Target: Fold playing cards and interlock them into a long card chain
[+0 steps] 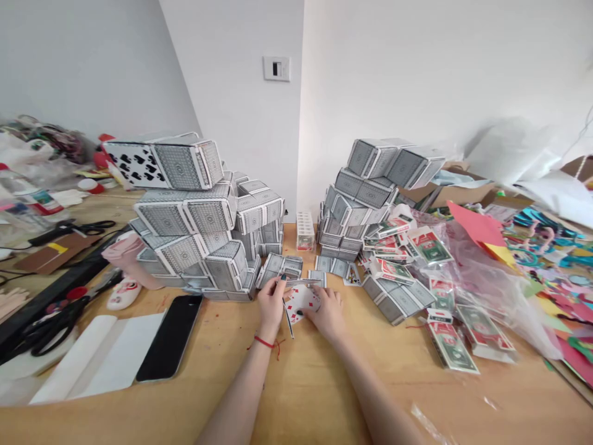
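Between my two hands, just above the wooden table, are playing cards [301,304], one showing red diamonds and tilted toward me. My left hand [272,304], with a red string on its wrist, pinches the cards at their left edge. From the other side my right hand [328,312] grips them, its thumb on the card face. Behind the hands lie grey-backed card blocks [280,267] and a few flat cards [338,267]. A tall stepped stack of card blocks [189,216] rises at the left, and a second stack [356,191] stands at the right.
A black phone [170,337] and white paper [104,352] lie at the left, near black scissors [58,321]. On the right are several card boxes [451,346], a loose card block [401,301], plastic wrap [491,290] and coloured paper scraps [565,290]. A white wall stands behind.
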A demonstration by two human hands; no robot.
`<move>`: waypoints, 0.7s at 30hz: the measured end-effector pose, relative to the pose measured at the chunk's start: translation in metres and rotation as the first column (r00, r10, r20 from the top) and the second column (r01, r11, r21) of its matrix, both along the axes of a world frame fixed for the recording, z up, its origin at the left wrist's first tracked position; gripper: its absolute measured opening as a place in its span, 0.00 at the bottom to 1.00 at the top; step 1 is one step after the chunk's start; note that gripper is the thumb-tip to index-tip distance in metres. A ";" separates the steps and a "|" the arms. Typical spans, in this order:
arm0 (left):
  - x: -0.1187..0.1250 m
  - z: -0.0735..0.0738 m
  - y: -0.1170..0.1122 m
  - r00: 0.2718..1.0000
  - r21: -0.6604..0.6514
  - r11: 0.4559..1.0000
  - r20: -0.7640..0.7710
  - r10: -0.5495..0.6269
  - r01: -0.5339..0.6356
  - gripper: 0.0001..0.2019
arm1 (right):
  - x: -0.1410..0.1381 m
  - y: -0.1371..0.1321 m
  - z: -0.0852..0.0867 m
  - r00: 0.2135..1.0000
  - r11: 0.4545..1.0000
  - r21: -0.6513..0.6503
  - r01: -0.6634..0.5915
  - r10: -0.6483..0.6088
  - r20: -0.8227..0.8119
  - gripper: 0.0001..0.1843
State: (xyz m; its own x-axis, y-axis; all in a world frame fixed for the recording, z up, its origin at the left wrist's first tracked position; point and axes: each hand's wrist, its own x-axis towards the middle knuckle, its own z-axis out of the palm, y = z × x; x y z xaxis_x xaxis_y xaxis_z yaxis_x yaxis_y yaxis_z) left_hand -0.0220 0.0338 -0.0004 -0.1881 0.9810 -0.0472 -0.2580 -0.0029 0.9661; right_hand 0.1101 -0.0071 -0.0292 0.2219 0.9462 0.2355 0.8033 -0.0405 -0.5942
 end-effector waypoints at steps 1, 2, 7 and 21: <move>0.000 0.000 0.000 1.000 0.000 1.000 -0.004 -0.005 0.005 0.11 | 0.002 0.001 -0.001 1.000 1.000 0.004 0.011 -0.011 -0.026 0.29; 0.001 -0.001 0.000 1.000 -0.001 1.000 -0.006 -0.009 0.009 0.11 | 0.004 0.002 -0.002 0.998 1.000 0.009 0.020 -0.020 -0.059 0.29; 0.000 -0.003 0.000 1.000 -0.003 1.000 -0.008 -0.015 0.015 0.11 | 0.020 0.010 -0.007 0.922 1.000 -0.005 -0.030 0.026 -0.387 0.15; -0.010 0.001 0.003 0.998 -0.006 0.999 0.046 0.036 -0.036 0.09 | 0.056 0.011 0.002 0.747 1.000 -0.014 0.021 -0.025 -0.664 0.17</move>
